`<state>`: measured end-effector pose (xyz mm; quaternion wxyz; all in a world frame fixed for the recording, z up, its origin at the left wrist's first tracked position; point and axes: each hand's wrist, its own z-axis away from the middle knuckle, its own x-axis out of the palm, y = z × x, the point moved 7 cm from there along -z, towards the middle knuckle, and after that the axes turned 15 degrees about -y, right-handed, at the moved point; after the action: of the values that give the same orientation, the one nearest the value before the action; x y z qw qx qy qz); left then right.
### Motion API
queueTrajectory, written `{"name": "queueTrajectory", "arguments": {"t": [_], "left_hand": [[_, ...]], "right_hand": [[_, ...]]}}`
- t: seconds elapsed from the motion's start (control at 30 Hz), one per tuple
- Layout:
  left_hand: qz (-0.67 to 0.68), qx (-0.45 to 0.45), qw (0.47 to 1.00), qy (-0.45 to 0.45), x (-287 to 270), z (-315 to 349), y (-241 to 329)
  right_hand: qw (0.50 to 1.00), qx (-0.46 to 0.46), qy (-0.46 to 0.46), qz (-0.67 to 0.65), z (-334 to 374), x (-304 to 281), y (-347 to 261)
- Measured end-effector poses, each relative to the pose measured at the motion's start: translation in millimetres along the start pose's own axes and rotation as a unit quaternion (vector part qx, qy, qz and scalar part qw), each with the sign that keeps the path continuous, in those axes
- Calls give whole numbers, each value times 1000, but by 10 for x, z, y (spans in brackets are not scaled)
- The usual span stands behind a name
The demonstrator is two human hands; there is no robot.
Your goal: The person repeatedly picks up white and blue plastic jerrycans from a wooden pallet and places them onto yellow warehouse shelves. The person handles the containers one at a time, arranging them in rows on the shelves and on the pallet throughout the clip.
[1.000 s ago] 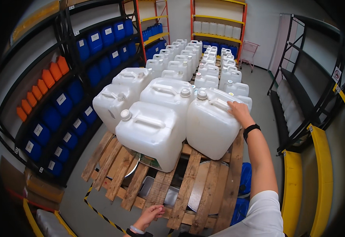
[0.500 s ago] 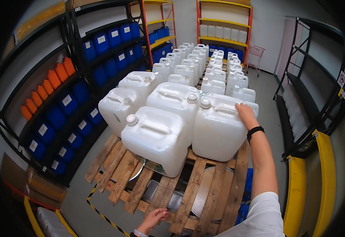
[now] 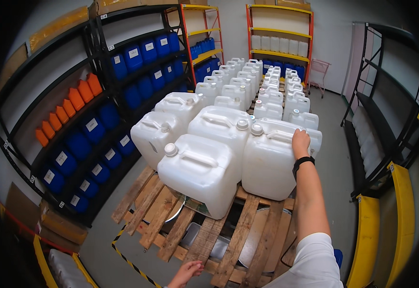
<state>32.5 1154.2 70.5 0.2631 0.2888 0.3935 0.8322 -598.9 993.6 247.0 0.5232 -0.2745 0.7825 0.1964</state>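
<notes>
My right hand [image 3: 301, 142] is closed at the upper right of a white plastic jerrycan [image 3: 269, 165], by the right end of its moulded handle. Its fingertips are hidden from view. That jerrycan stands upright on a wooden pallet [image 3: 228, 254], close beside another capped white jerrycan [image 3: 219, 129]. A third white jerrycan [image 3: 195, 168] stands at the front of the load and hangs partly over a gap between slats. Low in view, my left hand [image 3: 189, 272] has its fingers loosely curled together near the pallet's front edge, holding nothing visible.
Several rows of white jerrycans [image 3: 236, 91] extend behind. Black shelving [image 3: 116, 132] on the left holds blue jerrycans [image 3: 63, 161] and orange containers [image 3: 76, 98]. More black racking [image 3: 380, 115] and yellow beams [image 3: 367, 235] line the right. A pink trolley [image 3: 318, 74] stands far back.
The view has shifted slightly, so the scene sits further right and lower. My right hand's fingers are more curled at the jerrycan's top. My left hand stays low by the pallet edge.
</notes>
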Motion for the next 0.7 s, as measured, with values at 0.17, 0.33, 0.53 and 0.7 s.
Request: {"name": "queueTrajectory", "arguments": {"t": [0.17,0.33,0.53,0.7], "left_hand": [[11,-3,1000,23,62,115,-37],[0,-9,1000,13,46,94,-131],[-19,-19,1000,-2,121,105,-87],[-4,-84,996,-35,61,-111,-378]], "right_hand": [[1000,-8,-9,-8,-22,6,-56],[996,-7,-57,-64,-95,55,79],[983,-53,-96,-149,127,-243,69],[942,-147,112,-279,1106,-1004,-23]]}}
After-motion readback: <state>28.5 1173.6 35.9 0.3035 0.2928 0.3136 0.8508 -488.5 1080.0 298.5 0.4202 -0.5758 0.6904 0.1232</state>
